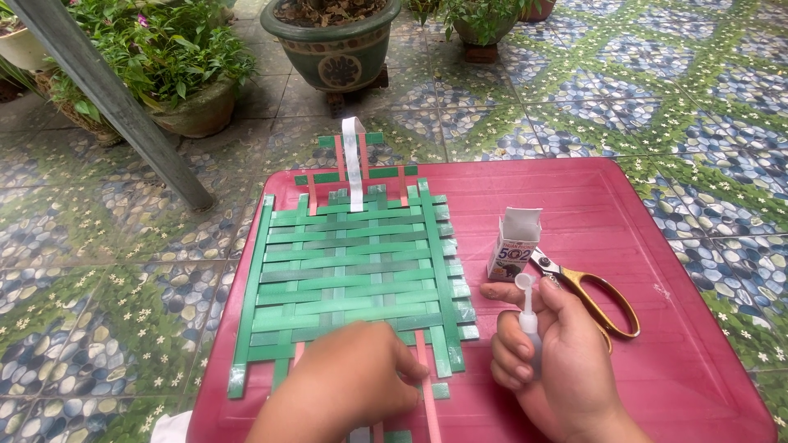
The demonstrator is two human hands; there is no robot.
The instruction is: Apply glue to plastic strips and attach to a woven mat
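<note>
Head camera looks down at a red table (657, 205) on a tiled floor (98, 271). A flat mat woven from green strips (353, 279) lies on the left part of the table, so both hands can reach it easily. Some pink strips (425, 385) and one white strip (353, 160) run through it and stick out at the near and far ends.

The left hand (349, 390) rests on the near edge of the mat, fingers curled down on the strips. It seems to press them flat so they do not slide, but I cannot tell if it pinches one.

The right hand (554, 361) is closed around a small glue bottle (527, 316). The bottle stands upright with its thin tip up, likely so nothing drips out.

Just beside that hand lie a small open box (515, 246) and scissors with gold handles (595, 299), kept close. Potted plants (185, 70) stand on the floor behind the table.
</note>
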